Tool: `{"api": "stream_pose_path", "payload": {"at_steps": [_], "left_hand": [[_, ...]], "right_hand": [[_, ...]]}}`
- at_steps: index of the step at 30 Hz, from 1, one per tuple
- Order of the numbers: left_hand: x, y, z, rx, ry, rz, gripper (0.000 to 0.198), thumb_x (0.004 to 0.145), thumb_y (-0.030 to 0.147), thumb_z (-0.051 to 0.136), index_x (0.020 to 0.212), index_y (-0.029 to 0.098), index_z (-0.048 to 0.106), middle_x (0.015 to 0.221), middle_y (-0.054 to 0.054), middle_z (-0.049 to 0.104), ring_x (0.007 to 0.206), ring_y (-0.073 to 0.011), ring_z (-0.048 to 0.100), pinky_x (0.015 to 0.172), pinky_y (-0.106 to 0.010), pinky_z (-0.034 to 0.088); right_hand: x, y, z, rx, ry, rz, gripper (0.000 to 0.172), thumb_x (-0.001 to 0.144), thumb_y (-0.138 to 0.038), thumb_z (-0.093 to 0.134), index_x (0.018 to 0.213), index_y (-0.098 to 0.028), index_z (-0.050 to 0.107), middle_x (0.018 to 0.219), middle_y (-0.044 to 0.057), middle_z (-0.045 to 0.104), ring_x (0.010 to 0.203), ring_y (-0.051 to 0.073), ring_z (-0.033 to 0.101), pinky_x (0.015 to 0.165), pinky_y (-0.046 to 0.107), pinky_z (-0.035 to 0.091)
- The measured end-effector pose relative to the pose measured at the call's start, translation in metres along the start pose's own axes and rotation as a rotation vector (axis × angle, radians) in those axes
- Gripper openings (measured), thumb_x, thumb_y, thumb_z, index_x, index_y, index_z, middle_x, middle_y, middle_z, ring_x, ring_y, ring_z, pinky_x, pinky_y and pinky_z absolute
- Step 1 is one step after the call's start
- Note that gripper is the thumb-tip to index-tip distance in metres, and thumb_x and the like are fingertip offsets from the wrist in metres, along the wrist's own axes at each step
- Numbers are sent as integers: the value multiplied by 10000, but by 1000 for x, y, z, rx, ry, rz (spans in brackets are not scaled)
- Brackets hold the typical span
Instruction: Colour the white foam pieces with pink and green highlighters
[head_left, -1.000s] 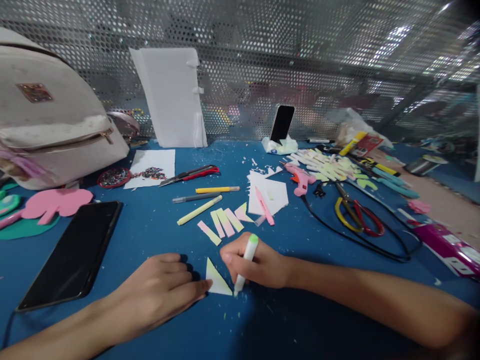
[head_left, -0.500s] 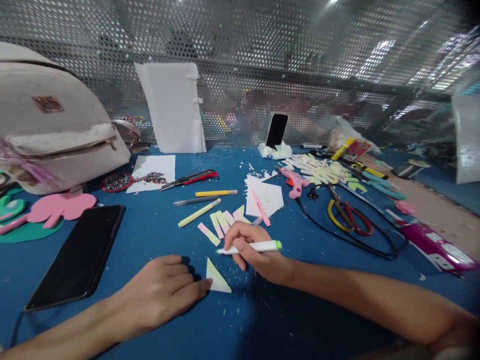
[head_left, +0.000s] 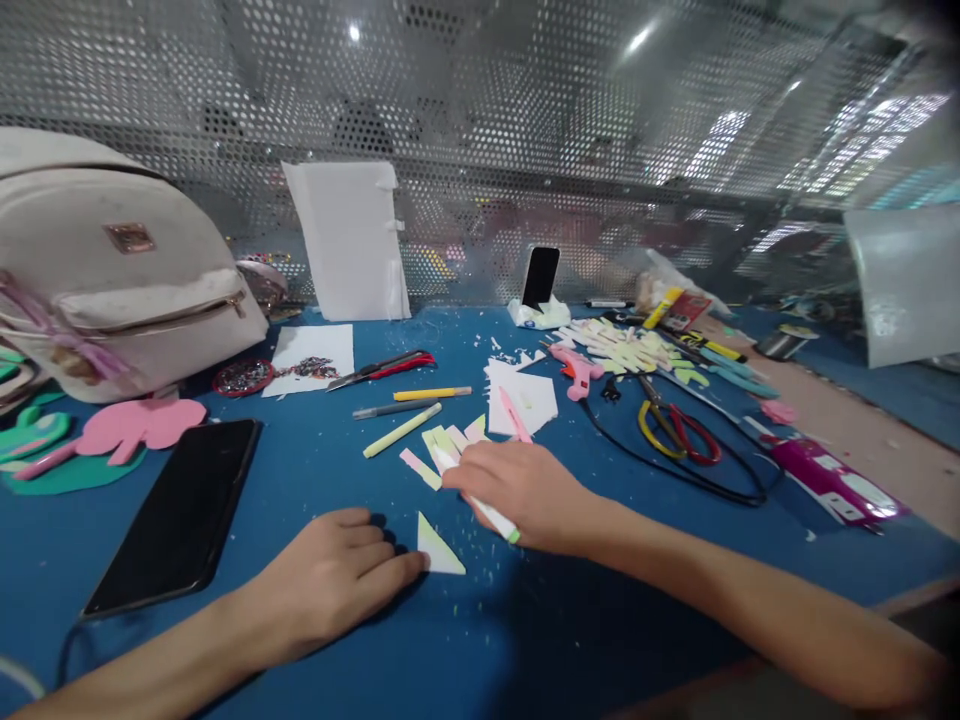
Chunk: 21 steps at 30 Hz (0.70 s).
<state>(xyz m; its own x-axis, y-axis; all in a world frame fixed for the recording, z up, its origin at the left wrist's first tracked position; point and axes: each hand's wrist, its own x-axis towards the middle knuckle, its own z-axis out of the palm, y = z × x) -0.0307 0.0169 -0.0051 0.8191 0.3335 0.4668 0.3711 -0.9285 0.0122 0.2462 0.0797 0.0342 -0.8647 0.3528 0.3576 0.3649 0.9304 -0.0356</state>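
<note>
My left hand [head_left: 337,575] rests on the blue table with its fingers curled, thumb and fingertip pinching the left edge of a small white triangular piece [head_left: 440,552] with a light-green slanted edge. My right hand [head_left: 525,492] is closed around a white marker [head_left: 493,516] with a green end, which slants down toward me. It reaches over several pink and yellow-green strips [head_left: 421,469], partly covering them. Just beyond its knuckles, a pink marker [head_left: 514,412] lies on a piece of white paper [head_left: 541,397].
Yellow [head_left: 433,393], grey and light-green pens lie ahead, near a red-and-black cutter [head_left: 384,368]. A phone [head_left: 174,515] and backpack [head_left: 142,290] stand left. Right are a pink glue gun [head_left: 576,370] with its cord, scissors [head_left: 679,428] and a pile of pale strips [head_left: 626,345].
My right hand has moved forward over the strips, and the marker has swung so its green end points toward me. My left hand stays at the triangle. The view has shifted slightly.
</note>
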Motion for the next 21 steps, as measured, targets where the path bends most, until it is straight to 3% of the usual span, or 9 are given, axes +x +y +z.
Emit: {"api": "stream_pose_path", "payload": {"at_steps": [5,10,13,16,19,21], "left_hand": [[2,0,-1,0,-7,9,240,1087,101,408,1179,117,630,694,-10,632,562,-188,538,575,-356,372],[5,1,-5,-4,0,13,256,1109,114,373,1173,110,622,679,-7,627,551,-183,526,557,-354,342],[6,2,-6,-2,6,19,278,1119,121,347,1165,112,621,675,-7,625,554,-181,531,560,-350,347],[7,2,-7,4,7,21,287,1122,124,338,1159,114,623,676,-9,629,558,-184,540,559,-351,360],[7,1,-6,12,1,20,303,1126,133,328,1146,121,631,675,-9,630,558,-186,547,549,-353,363],[7,1,-6,15,1,21,308,1129,142,326,1141,125,633,673,-9,630,556,-184,552,543,-351,360]], "right_hand": [[-20,21,-23,-101,-44,153,281,1000,-138,462,1248,-159,593,1173,130,722,1035,243,664,822,342,495],[-32,39,-43,-174,-15,262,188,1027,-226,464,1048,-189,647,981,80,755,866,230,686,704,324,452],[-33,54,-53,-27,91,496,168,1010,-322,513,1070,-214,627,926,47,751,723,194,676,658,305,443],[-33,76,-54,276,209,659,177,1009,-349,493,1037,-202,587,759,20,701,700,194,675,717,318,490],[-33,97,-48,342,207,695,231,1029,-364,422,1063,-191,571,817,62,719,764,223,692,732,341,510],[-35,108,-43,265,143,650,212,1016,-336,434,1069,-205,592,1009,93,736,966,257,692,875,395,496]]}}
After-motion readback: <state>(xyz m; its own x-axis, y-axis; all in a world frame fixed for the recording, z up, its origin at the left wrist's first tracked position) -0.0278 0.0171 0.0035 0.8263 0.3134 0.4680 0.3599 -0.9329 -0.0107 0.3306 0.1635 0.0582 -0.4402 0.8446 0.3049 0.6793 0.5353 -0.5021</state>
